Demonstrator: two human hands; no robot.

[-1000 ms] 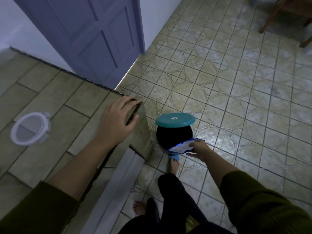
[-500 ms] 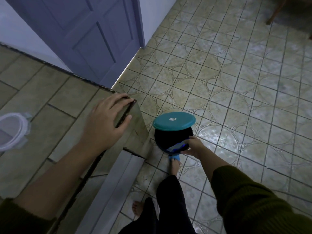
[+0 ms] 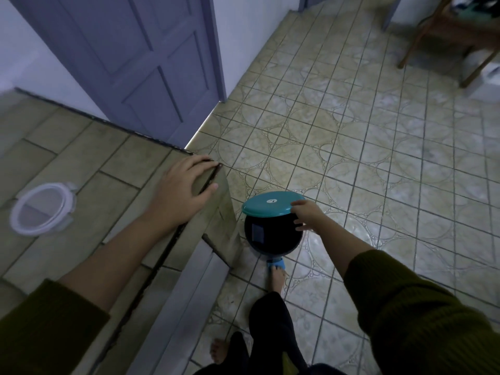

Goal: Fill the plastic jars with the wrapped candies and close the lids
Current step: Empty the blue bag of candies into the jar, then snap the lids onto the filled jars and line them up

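The clear plastic jar lid (image 3: pixel 43 209) lies flat on the tiled counter (image 3: pixel 89 163), well apart from the left hand (image 3: pixel 181 190) resting straight-fingered on the counter's corner, while the right hand (image 3: pixel 308 216) (fingers loose, gripping nothing) touches the raised teal lid (image 3: pixel 266 204) of the black pedal bin (image 3: pixel 273 239).

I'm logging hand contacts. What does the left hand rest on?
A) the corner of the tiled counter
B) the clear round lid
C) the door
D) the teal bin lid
A: the left hand lies with fingers flat on the corner of the tiled counter, well apart from the clear round lid.
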